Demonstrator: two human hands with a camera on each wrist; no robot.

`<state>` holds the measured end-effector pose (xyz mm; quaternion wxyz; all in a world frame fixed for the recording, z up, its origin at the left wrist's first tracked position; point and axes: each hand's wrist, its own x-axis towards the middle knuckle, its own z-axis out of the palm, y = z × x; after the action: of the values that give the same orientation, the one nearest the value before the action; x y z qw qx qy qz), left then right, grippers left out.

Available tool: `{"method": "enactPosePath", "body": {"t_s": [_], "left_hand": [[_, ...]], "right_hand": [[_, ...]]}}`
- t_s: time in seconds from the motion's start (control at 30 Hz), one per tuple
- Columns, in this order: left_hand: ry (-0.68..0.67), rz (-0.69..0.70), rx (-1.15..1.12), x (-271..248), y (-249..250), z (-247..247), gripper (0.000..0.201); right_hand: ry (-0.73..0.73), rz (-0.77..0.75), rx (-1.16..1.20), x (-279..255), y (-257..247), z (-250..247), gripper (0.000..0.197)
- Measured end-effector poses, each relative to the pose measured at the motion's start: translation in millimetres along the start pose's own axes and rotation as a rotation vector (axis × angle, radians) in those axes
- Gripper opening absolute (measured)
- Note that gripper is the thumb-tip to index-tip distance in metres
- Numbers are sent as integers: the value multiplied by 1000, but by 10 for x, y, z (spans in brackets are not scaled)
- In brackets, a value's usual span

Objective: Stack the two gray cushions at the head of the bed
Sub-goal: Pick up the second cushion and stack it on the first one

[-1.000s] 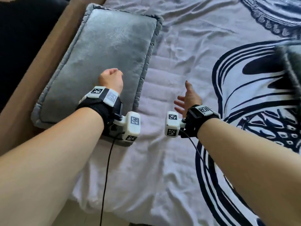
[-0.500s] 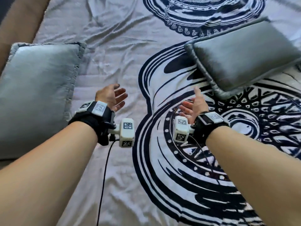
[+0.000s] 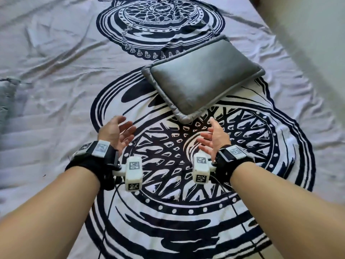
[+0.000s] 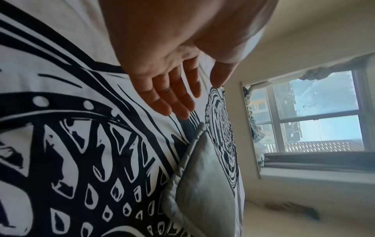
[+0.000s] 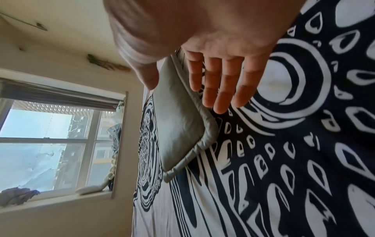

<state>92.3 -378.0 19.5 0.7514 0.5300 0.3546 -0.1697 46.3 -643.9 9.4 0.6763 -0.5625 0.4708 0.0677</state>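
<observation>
A gray cushion (image 3: 201,79) lies flat and skewed on the patterned bedspread (image 3: 56,53), ahead of both hands; it also shows as the cushion (image 4: 205,181) in the left wrist view and the cushion (image 5: 178,121) in the right wrist view. My left hand (image 3: 119,133) hovers open, palm inward, short of the cushion's near corner. My right hand (image 3: 212,137) faces it, open too, fingers spread just below that corner. Neither hand touches the cushion. A sliver of the other gray cushion (image 3: 5,94) shows at the far left edge.
The bed's right edge meets a pale wall (image 3: 308,34). In both wrist views a window (image 4: 308,115) stands beyond the far end of the bed. Cables (image 3: 110,212) trail from the wrist cameras over the bedspread.
The view swung right from the first cushion to the second. My left hand left the first cushion and opened. Both hands moved over to just short of the second cushion.
</observation>
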Motion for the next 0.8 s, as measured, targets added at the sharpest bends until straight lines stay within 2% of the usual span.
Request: {"method": "enactPosePath", "body": {"t_s": [0.17, 0.37, 0.53, 0.67, 0.8], "left_hand": [[-55, -39, 104, 140, -109, 328, 15], [-93, -60, 67, 446, -307, 714, 14], [-15, -13, -68, 629, -525, 882, 9], [53, -6, -40, 786, -769, 934, 10], [103, -9, -31, 946, -870, 951, 8]], "right_hand": [[59, -34, 53, 140, -72, -182, 61], [72, -5, 117, 579, -87, -160, 57], [-8, 20, 132, 1016, -168, -2, 59], [-58, 66, 134, 1411, -138, 111, 68], [-99, 68, 151, 1709, -155, 222, 63]]}}
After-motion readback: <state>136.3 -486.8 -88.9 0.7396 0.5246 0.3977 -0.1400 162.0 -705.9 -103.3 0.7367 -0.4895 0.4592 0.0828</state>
